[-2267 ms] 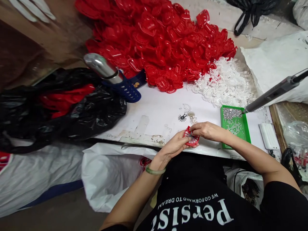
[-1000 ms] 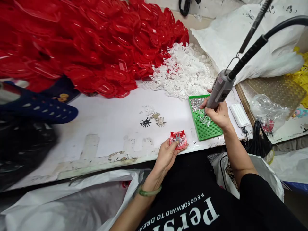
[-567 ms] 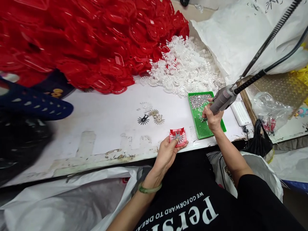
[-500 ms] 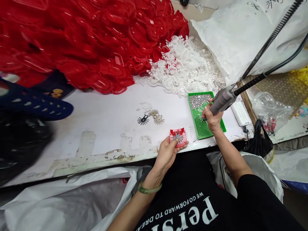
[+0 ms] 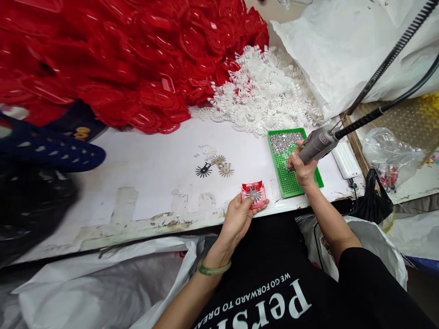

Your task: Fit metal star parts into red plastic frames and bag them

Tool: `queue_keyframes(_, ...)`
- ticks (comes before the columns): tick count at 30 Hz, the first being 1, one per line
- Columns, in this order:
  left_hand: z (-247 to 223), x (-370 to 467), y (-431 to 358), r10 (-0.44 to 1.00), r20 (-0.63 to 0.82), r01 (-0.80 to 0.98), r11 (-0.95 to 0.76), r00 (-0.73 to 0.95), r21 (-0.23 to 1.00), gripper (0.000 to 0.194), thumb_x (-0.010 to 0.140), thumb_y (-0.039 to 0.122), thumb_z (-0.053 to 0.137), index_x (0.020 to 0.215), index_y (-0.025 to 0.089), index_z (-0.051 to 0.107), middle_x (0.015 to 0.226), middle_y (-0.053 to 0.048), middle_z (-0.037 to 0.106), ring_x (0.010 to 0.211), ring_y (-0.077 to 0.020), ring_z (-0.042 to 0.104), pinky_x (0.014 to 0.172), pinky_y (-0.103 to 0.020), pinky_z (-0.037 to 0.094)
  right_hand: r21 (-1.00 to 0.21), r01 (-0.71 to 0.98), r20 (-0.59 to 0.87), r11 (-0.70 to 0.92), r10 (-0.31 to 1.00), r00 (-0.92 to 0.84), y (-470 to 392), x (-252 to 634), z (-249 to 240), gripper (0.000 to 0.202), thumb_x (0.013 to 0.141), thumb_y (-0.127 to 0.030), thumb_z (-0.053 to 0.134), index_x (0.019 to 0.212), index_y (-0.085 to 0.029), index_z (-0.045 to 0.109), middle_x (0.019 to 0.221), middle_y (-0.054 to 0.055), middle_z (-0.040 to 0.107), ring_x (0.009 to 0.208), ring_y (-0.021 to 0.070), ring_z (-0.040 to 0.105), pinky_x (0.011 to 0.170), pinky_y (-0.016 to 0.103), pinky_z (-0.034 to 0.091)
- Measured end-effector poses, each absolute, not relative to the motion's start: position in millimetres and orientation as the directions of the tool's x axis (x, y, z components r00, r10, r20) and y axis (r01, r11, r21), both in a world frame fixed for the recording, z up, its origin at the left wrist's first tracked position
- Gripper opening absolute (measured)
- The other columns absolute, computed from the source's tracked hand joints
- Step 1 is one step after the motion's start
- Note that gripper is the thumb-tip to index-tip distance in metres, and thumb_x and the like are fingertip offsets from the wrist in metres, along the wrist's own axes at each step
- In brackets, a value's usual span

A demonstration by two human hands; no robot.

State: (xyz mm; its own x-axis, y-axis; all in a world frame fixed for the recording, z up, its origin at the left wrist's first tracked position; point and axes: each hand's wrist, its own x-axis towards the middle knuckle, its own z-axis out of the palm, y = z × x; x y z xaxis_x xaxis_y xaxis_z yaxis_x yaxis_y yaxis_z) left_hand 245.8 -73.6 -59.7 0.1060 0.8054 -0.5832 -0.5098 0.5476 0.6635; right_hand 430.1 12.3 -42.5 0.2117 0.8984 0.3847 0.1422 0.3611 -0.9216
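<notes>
My left hand (image 5: 237,218) is closed on a small red plastic part (image 5: 259,199) at the table's front edge, the thumb pressing a grey spoked piece (image 5: 254,193) onto it. My right hand (image 5: 303,171) is wrapped round a grey electric screwdriver (image 5: 317,145) that hangs from a coiled cable. Its lower end is hidden by my fingers, over a green perforated tray (image 5: 294,188). Small shiny screws (image 5: 285,142) are heaped at the tray's far end. Left of the tray lie several loose spoked pieces, one of them black (image 5: 204,170).
A large heap of red plastic parts (image 5: 137,64) covers the back left, with white fan-shaped parts (image 5: 260,96) beside it. A white power adapter (image 5: 345,160) stands right of the tray. White sacks (image 5: 103,283) hang below the table edge. A blue perforated strap (image 5: 51,146) lies at left.
Both hands keep nearly the same place and hold. The view has shifted very slightly; the screwdriver is still over the tray.
</notes>
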Motion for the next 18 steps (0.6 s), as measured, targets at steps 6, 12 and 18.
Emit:
queue_keyframes(6, -59, 247, -73, 0.815, -0.569, -0.527, 0.533, 0.111, 0.662, 0.034, 0.064, 0.023, 0.075, 0.093, 0.008, 0.063, 0.086, -0.009, 0.073, 0.073, -0.0234, 0.072, 0.075, -0.039, 0.060, -0.902, 0.065, 0.429, 0.428, 0.865, 0.260, 8, 428, -46, 0.047, 0.077, -0.054, 0.065, 0.109, -0.023, 0.050, 0.058, -0.009, 0.046, 0.042, 0.0082, 0.046, 0.045, 0.026, 0.042)
queue_keyframes(12, -56, 251, -71, 0.816, -0.572, -0.531, 0.525, 0.089, 0.666, 0.030, 0.066, 0.022, 0.072, 0.091, 0.008, 0.063, 0.085, -0.009, 0.073, 0.072, -0.0226, 0.072, 0.074, -0.039, 0.060, -0.877, 0.064, 0.473, 0.475, 0.836, 0.279, 8, 429, -33, 0.049, 0.080, -0.051, 0.065, 0.118, -0.024, 0.048, 0.060, -0.008, 0.046, 0.044, 0.0084, 0.047, 0.045, 0.025, 0.042)
queue_keyframes(18, -49, 256, -69, 0.824, -0.552, -0.536, 0.525, 0.128, 0.661, 0.029, 0.067, 0.023, 0.072, 0.090, 0.008, 0.062, 0.083, -0.009, 0.073, 0.071, -0.0216, 0.072, 0.073, -0.037, 0.061, -0.867, -0.085, 0.448, 0.491, 0.843, 0.296, -13, 397, 9, 0.045, 0.083, -0.051, 0.061, 0.118, -0.027, 0.048, 0.061, -0.009, 0.041, 0.041, 0.0072, 0.041, 0.040, 0.023, 0.039)
